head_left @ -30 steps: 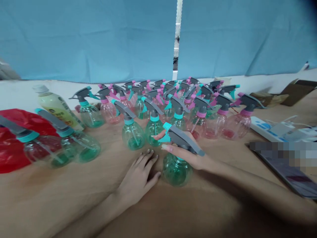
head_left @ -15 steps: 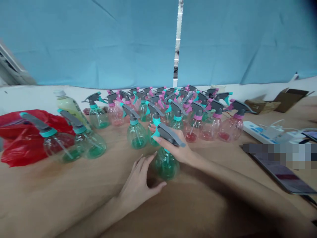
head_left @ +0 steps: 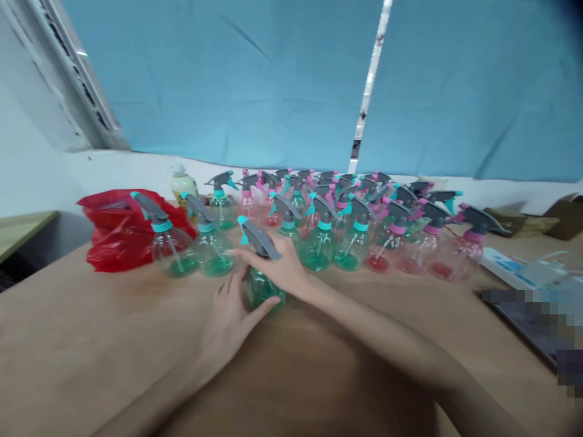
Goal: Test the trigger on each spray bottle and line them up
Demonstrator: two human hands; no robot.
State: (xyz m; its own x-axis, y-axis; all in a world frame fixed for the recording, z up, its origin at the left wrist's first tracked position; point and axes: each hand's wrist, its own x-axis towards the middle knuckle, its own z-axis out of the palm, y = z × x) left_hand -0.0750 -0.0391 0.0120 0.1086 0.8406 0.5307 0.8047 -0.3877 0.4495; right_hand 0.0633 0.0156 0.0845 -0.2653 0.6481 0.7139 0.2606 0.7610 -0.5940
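A clear green spray bottle (head_left: 263,290) with a grey and turquoise trigger head stands on the table in front of me, tilted slightly. My left hand (head_left: 232,318) curves round its lower body, thumb at the front and fingers on the left side. Around the neck, just under the trigger head, my right hand (head_left: 283,267) is closed, its fingers partly hidden behind the bottle. Two more green spray bottles (head_left: 216,258) stand just left of it. Behind and to the right is a group of several green and pink spray bottles (head_left: 319,249).
A red plastic bag (head_left: 121,233) lies at the left, with a pale yellow bottle (head_left: 182,188) behind it. On the right are a white power strip (head_left: 503,264), a dark flat device (head_left: 519,328) and brown cardboard (head_left: 565,218). A blue curtain (head_left: 273,91) hangs behind.
My view has swung left. Both hands and the held bottle have shifted left, nearer the two separate green bottles. My left hand has closed in from beside the bottle onto its body.
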